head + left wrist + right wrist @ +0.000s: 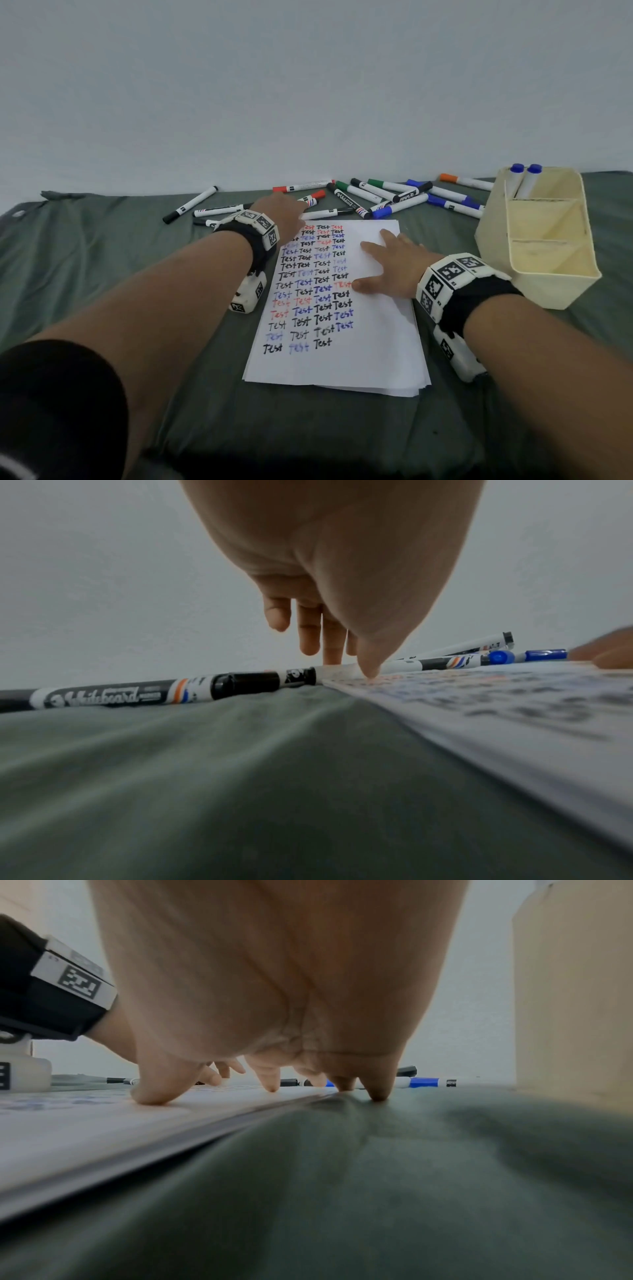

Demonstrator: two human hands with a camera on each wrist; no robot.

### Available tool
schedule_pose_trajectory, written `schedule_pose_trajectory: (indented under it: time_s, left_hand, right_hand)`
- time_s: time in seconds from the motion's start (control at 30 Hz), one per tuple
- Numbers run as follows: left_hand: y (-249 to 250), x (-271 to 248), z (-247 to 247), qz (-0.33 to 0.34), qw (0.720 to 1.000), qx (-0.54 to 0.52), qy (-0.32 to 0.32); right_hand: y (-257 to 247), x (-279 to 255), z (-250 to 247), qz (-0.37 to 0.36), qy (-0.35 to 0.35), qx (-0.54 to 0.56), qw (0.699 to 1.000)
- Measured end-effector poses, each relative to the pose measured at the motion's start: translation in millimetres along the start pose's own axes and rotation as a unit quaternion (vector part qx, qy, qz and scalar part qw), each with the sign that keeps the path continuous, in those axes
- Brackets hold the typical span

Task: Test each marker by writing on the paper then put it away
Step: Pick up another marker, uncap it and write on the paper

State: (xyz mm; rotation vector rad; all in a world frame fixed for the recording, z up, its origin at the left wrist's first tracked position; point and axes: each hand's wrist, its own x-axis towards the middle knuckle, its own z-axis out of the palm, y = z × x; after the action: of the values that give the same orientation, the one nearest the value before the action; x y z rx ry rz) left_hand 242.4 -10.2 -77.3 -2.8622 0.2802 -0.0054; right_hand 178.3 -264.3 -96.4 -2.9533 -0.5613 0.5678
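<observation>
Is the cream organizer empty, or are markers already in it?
Partly filled. The cream organizer holds two blue-capped markers upright in its far compartment; the two nearer compartments look empty.

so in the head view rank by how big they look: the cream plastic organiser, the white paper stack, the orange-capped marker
1. White paper stack: largest.
2. Cream plastic organiser: clearly smaller.
3. Orange-capped marker: smallest by far, though it lies farthest from the camera.
</observation>
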Motion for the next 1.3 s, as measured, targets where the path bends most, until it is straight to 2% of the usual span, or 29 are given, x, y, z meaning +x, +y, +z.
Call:
schedule_pose_trajectory:
  time_s: [0.07, 0.2, 0.3, 0.37, 0.43, 0.5, 0.6, 0.7, 0.8, 0.97, 1.1, 1.27, 1.3]
  left_hand:
    - [1, 2, -4, 0.005, 1.0, 0.025, -0.002]
    - [3, -4, -11, -0.009, 1.0, 0.023, 0.01]
    - [3, -18, -14, -0.013, 0.998, -0.022, 0.049]
    - [3, -31, -16, 0.0, 0.995, -0.054, 0.089]
    - [7, -45, -19, 0.038, 0.985, -0.078, 0.148]
    - [14, -57, -23, 0.101, 0.966, -0.118, 0.208]
    - [31, -72, -29, 0.194, 0.926, -0.17, 0.278]
    - [47, -82, -32, 0.246, 0.898, -0.192, 0.31]
    - [55, -86, -34, 0.253, 0.888, -0.23, 0.306]
    - [51, -83, -29, 0.172, 0.897, -0.339, 0.225]
    - [46, -67, -23, 0.16, 0.938, -0.255, 0.168]
    - [52, -53, -28, 0.225, 0.935, -0.243, 0.127]
    - [54, -52, -31, 0.218, 0.939, -0.241, 0.111]
  right_hand:
    - [0, -2, -1, 0.002, 0.013, 0.023, 1.0]
    - [0, -4, -3, -0.026, 0.088, 0.055, 0.994]
    - [0, -5, -6, -0.048, 0.151, 0.062, 0.985]
    - [-2, -5, -8, -0.06, 0.216, 0.039, 0.974]
    - [-5, -7, -9, -0.066, 0.277, 0.002, 0.959]
    - [-7, -9, -12, -0.068, 0.305, -0.021, 0.95]
    - [-7, -12, -17, -0.075, 0.313, -0.03, 0.946]
    - [-8, -17, -22, -0.096, 0.293, -0.014, 0.951]
    - [-12, -21, -27, -0.106, 0.273, -0.015, 0.956]
    - [-12, -25, -27, -0.097, 0.286, 0.027, 0.953]
    - [-15, -31, -26, -0.112, 0.292, 0.073, 0.947]
    - [-16, -33, -24, -0.123, 0.291, 0.143, 0.938]
    - [-15, -33, -23, -0.127, 0.296, 0.149, 0.935]
